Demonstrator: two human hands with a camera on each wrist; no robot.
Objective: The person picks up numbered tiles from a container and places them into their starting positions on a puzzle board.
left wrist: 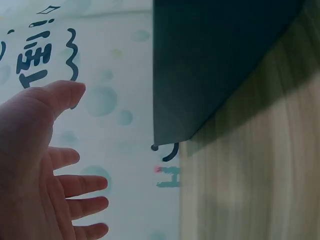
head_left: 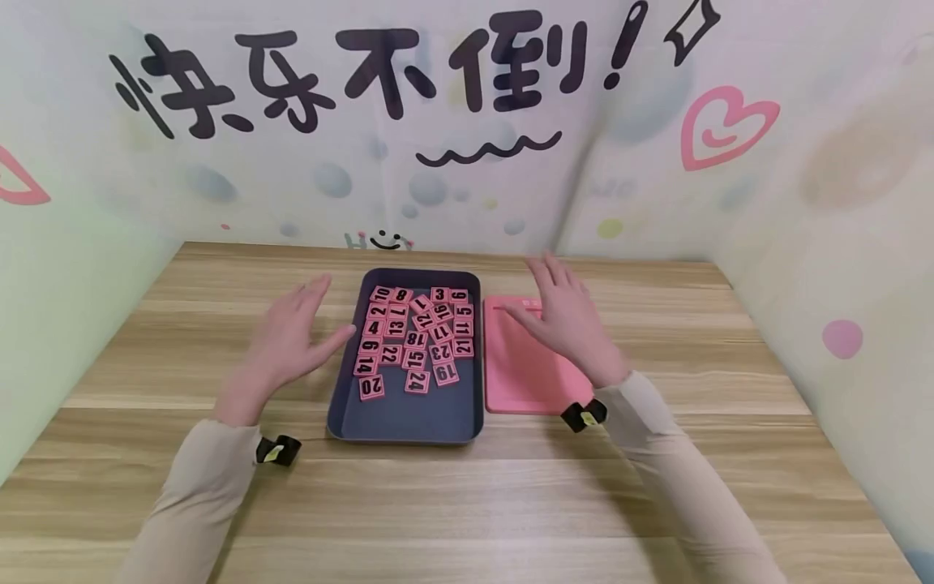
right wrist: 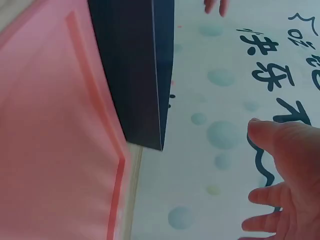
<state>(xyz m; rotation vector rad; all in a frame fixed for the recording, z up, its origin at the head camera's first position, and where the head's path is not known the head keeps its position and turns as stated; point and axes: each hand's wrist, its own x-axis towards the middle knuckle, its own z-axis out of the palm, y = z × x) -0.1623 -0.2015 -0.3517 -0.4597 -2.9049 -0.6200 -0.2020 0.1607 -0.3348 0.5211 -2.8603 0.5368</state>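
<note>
A dark grey rectangular tray (head_left: 409,418) stands on the wooden table with several pink number tiles (head_left: 416,339) spread over its back and middle. To its right lies a flat pink board (head_left: 511,365) with a raised rim. My left hand (head_left: 288,341) hovers left of the tray, fingers extended and thumb toward the tray's edge; nothing is in it. Over the pink board is my right hand (head_left: 569,320), its fingers spread and holding nothing. In the left wrist view the tray's side wall (left wrist: 200,60) rises beside the left hand (left wrist: 60,170).
The wooden table (head_left: 452,511) reaches back to a printed wall sheet (head_left: 452,178) with large black characters and bubbles. A black strap-on device (head_left: 279,450) sits at the left wrist, and a similar one (head_left: 584,415) at the right.
</note>
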